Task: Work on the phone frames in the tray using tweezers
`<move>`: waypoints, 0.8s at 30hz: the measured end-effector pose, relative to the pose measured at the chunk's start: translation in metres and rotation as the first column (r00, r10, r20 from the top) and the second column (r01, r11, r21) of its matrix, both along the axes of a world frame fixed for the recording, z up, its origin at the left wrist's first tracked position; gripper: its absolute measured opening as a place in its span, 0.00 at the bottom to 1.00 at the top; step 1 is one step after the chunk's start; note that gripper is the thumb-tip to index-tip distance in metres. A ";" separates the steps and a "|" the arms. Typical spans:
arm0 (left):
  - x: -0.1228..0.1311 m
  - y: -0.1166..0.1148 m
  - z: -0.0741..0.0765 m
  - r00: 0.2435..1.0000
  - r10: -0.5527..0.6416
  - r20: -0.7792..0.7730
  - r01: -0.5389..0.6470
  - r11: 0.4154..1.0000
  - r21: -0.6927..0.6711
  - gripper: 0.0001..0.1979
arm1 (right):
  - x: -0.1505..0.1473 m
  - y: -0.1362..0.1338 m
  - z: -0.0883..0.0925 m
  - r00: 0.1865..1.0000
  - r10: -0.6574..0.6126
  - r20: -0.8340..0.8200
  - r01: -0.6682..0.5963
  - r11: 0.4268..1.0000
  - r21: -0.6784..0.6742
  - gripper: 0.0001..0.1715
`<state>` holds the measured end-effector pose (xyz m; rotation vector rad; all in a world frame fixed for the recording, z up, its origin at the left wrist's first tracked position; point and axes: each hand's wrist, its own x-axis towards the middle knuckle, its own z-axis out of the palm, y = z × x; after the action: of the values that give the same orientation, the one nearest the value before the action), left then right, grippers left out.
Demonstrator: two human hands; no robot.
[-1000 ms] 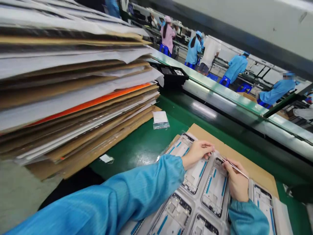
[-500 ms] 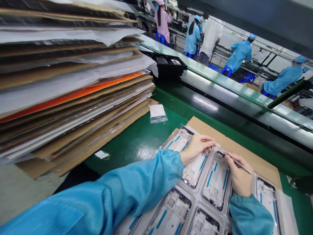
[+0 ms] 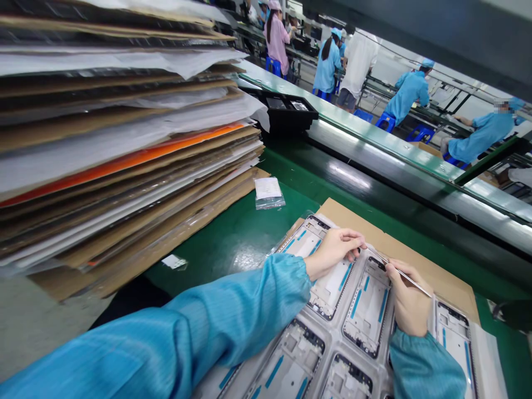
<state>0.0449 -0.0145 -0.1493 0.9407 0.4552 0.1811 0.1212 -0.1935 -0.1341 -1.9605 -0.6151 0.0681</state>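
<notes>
A clear plastic tray of several white phone frames with blue strips lies on a cardboard sheet at the lower right. My left hand rests on the tray's far end, fingers curled and pressed onto a phone frame. My right hand is closed on thin metal tweezers. Their tip points at the top edge of the neighbouring phone frame, close to my left fingertips. Both arms wear blue sleeves.
A tall stack of cardboard, paper and plastic sheets fills the left. A small clear bag and a paper scrap lie on the green mat. A black tray sits by the conveyor. Several workers stand beyond it.
The view tilted down slightly a second ago. Both hands stay at the same phone frames; the tweezers have shifted only a little.
</notes>
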 end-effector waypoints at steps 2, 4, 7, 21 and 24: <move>-0.001 0.000 0.001 1.000 -0.013 0.009 0.013 1.000 0.001 0.15 | 0.000 0.000 0.001 1.000 0.011 0.014 -0.011 1.000 -0.002 0.12; -0.001 0.001 0.003 1.000 -0.018 -0.010 0.018 1.000 -0.011 0.14 | -0.001 0.000 0.001 0.999 0.035 0.029 -0.035 0.999 -0.006 0.11; -0.002 0.001 0.005 0.999 -0.050 -0.019 0.050 0.999 -0.018 0.16 | -0.001 -0.001 0.001 0.998 0.052 0.037 -0.052 0.999 -0.010 0.11; 0.000 -0.001 -0.004 0.980 -0.197 -0.010 0.195 0.966 0.170 0.19 | 0.003 -0.001 -0.002 0.989 0.053 -0.135 -0.050 0.998 0.028 0.18; -0.002 -0.004 -0.001 0.982 -0.191 -0.002 0.188 0.960 0.206 0.22 | 0.009 -0.004 0.004 0.980 0.010 -0.201 -0.001 0.999 0.045 0.22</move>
<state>0.0429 -0.0190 -0.1502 1.1785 0.3310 0.0627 0.1298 -0.1980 -0.1303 -1.8806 -0.4845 0.2508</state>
